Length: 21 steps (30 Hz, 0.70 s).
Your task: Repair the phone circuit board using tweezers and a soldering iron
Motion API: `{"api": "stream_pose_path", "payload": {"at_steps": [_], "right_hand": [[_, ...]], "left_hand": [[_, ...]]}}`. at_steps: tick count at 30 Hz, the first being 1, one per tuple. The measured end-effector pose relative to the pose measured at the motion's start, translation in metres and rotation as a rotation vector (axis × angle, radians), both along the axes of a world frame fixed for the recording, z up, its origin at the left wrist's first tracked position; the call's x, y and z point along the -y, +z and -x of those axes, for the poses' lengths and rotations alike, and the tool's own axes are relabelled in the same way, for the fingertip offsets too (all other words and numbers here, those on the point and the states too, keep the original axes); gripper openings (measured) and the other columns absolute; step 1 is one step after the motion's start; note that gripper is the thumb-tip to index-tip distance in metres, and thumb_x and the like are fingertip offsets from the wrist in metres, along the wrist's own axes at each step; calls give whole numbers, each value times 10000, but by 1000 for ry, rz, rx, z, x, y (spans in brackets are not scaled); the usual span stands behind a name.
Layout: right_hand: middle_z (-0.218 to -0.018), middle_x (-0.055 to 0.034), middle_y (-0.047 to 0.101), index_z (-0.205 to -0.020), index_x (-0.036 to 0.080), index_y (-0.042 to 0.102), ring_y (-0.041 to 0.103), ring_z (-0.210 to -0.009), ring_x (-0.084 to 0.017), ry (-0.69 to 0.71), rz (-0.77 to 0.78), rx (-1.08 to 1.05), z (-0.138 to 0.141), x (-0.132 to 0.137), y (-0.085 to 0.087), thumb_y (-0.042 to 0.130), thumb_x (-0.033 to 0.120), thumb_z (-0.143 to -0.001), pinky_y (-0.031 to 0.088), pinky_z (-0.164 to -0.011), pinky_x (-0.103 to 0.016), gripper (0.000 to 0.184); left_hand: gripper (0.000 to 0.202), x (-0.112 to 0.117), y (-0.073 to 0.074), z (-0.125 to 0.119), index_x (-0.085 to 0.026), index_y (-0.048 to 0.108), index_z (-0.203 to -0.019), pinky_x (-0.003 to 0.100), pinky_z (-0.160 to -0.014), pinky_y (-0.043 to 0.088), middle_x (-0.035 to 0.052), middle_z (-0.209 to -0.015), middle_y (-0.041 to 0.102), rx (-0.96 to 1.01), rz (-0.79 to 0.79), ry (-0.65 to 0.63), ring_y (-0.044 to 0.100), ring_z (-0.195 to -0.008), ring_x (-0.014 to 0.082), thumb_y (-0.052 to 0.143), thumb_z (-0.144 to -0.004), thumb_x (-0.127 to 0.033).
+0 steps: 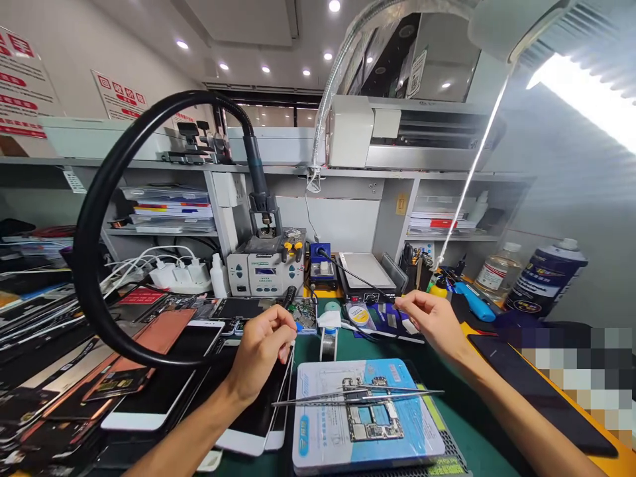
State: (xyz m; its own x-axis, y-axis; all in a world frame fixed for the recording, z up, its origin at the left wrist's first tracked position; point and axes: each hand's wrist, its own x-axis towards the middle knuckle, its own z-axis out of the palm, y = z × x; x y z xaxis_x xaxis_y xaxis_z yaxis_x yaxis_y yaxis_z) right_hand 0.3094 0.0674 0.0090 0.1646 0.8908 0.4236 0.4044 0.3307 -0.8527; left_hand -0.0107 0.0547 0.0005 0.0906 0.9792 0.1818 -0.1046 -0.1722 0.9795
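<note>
My left hand (265, 351) hovers over the dark phone screens, its fingers curled closed. A small blue tip shows just beyond its fingertips; whatever the hand holds is hidden. My right hand (430, 324) is raised at the right with thumb and fingers pinched together. A thin black cable (355, 271) runs to its fingertips, but I cannot tell whether they grip it. Between and below both hands lies a phone logic board (375, 434) on a blue and white box (320, 424). Long metal tweezers (417, 394) lie across the board. Solder wire spool (328, 346) stands behind the box.
A hot air station (265, 273) stands at the back, with a thick black hose (87, 232) looping at left. Phone parts (114, 377) crowd the left side. A heating plate (368, 270) is behind my right hand; a bottle (498, 268) and spray can (546, 278) stand at right.
</note>
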Motion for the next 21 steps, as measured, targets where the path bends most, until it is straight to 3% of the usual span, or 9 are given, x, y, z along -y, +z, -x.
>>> {"api": "stream_pose_path", "payload": {"at_steps": [5,12,17,21], "right_hand": [[-504,29,464,-697,173,737,357,-494,-131,-6,-33,-13,-3,1,-2,773,627,-784,256,-477,-276,464],[-472,27,451,-630,208,685,369,-468,-147,-127,-175,-7,-2,8,5,727,660,-768,299,-478,-304,475],[-480,34,437,-650,197,700,354,-463,-137,-105,-117,128,15,23,36,705,666,-801,271,-463,-289,492],[-565,30,542,-862,178,790,458,-497,-134,133,110,338,58,36,66,686,542,-901,313,-466,-266,381]], "left_hand": [[140,0,5,-3,-176,589,-688,226,-474,349,-67,-496,468,40,9,17,413,-449,85,665,-677,-293],[107,-2,9,-1,-176,581,-666,229,-463,361,-65,-484,461,111,-18,37,411,-435,82,646,-673,-260],[211,-9,7,2,-166,557,-697,200,-465,374,-92,-503,447,112,-39,41,404,-434,68,689,-852,-220],[325,-11,7,3,-147,558,-733,178,-462,397,-95,-571,465,97,-46,36,420,-452,55,697,-991,-287]]}}
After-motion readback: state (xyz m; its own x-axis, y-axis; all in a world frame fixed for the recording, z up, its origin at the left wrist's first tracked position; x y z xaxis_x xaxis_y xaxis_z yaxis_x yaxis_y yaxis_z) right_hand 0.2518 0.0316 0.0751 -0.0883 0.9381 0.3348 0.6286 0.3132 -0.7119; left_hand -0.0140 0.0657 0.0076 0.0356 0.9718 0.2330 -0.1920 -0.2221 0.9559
